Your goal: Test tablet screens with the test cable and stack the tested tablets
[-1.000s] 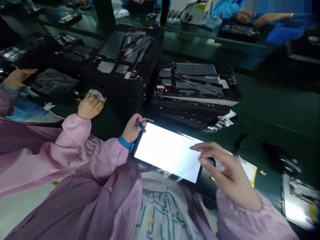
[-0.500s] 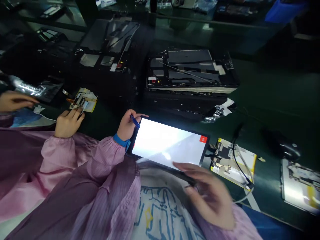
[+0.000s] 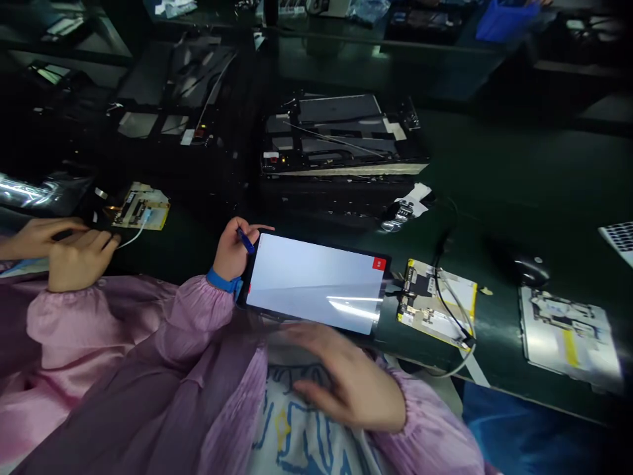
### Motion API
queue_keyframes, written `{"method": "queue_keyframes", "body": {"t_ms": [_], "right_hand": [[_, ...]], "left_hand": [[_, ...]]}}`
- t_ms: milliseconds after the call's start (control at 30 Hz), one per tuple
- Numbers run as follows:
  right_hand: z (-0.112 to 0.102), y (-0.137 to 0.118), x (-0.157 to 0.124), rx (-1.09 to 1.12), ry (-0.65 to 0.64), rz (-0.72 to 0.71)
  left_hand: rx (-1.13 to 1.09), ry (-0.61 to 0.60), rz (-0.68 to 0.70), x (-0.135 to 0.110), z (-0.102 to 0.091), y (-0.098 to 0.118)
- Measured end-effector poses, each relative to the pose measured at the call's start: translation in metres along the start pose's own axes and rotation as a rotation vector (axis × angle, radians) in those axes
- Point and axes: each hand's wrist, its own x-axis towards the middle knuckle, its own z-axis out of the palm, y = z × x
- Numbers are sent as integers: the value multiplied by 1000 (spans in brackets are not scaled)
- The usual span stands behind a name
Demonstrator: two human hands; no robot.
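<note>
Left hand (image 3: 232,247) curled around the left short edge of a flat black tablet with a lit pale-grey screen (image 3: 314,284), thumb on top near the corner, a slim blue pen-like tool (image 3: 246,240) tucked between the fingers. Blue wristband (image 3: 222,282) below it, at the cuff of a pink ribbed sleeve. Tablet lying near the front edge of the dark green worktop (image 3: 519,178), slightly skewed, a small red square (image 3: 379,264) showing in its upper right corner.

Right hand (image 3: 346,379) blurred, fingers spread loosely and pointing left, holding nothing, hovering just in front of the tablet's near long edge above a white cloth with blue lettering (image 3: 297,422); contact with the tablet not discernible.

Just beside the tablet's right end, a yellow-edged white test board with black cables (image 3: 438,307), joined to the tablet by a short connector. Further right, a black computer mouse (image 3: 527,269) and a silvery opened tablet back with a yellow strip (image 3: 568,330). Behind the lit tablet, a stack of black trays carrying an open tablet chassis (image 3: 341,138), and a small white-and-silver part (image 3: 405,204) at its foot.

At far left, a co-worker's two hands (image 3: 69,247) close together, next to a second yellow-edged board (image 3: 138,206).
</note>
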Motion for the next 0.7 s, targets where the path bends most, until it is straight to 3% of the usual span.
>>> {"method": "queue_keyframes", "body": {"t_ms": [67,167,267,367,433,633,700], "right_hand": [[-17,10,-3,82,270,59],[-56,31,-3,405,690,114],[-102,51,2,660,898,197],[-139,65,8,781,953,288],[-153,71,12,820,972,302],[-153,72,18,874,1092,291],[-149,68,16,824,1071,320]], "left_hand": [[22,-11,6,1,-1,-2],[46,-24,0,1,-3,-4],[46,-28,-9,2,-4,-6],[35,-37,-11,3,-4,-8],[26,-37,-14,3,-4,-8],[51,-33,-5,2,-3,-10],[53,-33,-5,2,-3,-10]]}}
